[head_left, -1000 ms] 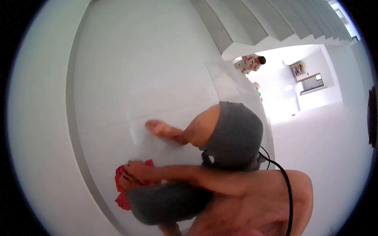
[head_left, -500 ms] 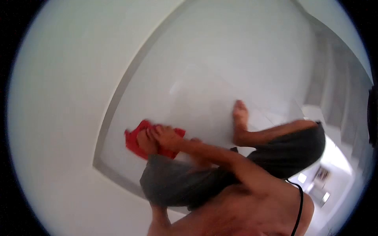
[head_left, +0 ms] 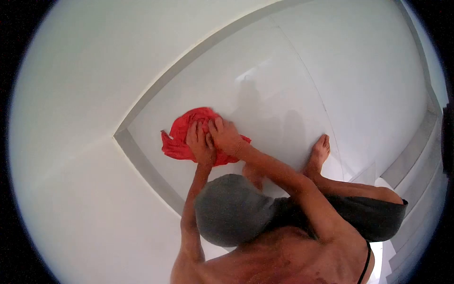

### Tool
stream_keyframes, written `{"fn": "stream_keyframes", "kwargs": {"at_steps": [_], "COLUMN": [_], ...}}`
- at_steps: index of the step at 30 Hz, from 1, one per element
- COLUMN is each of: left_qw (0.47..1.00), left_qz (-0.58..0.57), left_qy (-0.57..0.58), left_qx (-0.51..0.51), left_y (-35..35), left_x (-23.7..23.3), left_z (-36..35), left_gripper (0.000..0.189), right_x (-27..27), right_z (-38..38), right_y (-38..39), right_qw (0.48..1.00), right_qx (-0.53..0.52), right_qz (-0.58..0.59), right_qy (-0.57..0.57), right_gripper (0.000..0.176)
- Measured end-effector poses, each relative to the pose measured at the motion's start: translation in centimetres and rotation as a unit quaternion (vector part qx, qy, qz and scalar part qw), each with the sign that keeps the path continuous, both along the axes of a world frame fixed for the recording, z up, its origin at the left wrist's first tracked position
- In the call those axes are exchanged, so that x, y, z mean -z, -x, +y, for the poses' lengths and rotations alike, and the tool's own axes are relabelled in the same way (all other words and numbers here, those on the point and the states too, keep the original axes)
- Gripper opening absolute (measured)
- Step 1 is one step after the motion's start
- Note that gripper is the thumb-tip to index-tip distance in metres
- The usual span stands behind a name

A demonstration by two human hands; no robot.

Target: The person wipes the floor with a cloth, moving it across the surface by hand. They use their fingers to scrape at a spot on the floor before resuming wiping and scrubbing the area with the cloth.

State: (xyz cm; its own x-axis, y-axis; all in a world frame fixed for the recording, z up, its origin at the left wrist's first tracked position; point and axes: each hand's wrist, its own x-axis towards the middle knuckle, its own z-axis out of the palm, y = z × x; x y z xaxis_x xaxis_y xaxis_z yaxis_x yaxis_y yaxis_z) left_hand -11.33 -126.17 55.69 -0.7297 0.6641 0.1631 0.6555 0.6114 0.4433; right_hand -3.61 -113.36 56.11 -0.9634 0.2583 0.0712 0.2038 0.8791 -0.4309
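Note:
A crumpled red cloth (head_left: 187, 142) lies on the pale floor near the corner. My left hand (head_left: 202, 144) is on top of it, its fingers bent and gripping into the fabric. Close beside it, my right hand (head_left: 225, 136) also grips the cloth with curled fingers, pressing it against the floor. The two hands almost touch at the fingertips. Part of the cloth is hidden beneath my hands, and its loose edges spread out to both sides.
White walls (head_left: 99, 75) with a grey skirting strip (head_left: 156, 90) meet at the left corner. My bent knee (head_left: 231, 208) is just behind my hands, and my bare foot (head_left: 320, 150) rests to the right. Grey steps (head_left: 411, 161) run along the right side.
My view has shifted. The hands and cloth have moved forward, away from my knee, and the cloth looks more spread out. My left forearm now shows beside the knee.

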Motion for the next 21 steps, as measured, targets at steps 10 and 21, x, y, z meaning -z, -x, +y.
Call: {"fn": "stream_keyframes", "kwargs": {"at_steps": [10,21], "left_qw": [0.992,0.937], "left_qz": [0.002,-0.059], "left_qy": [-0.077,-0.132], "left_qx": [0.101,0.319], "left_y": [2.6,0.1], "left_x": [1.0,1.4], "left_z": [24.8,32.1], "left_gripper": [0.040,0.045], "right_x": [1.1,-3.7], "right_z": [21.6,22.9], "right_y": [0.8,-5.2], "right_qw": [0.989,0.928], "right_qx": [0.144,0.357], "right_qz": [0.021,-0.038], "right_qy": [-0.042,0.096], "right_gripper": [0.057,0.039]}}
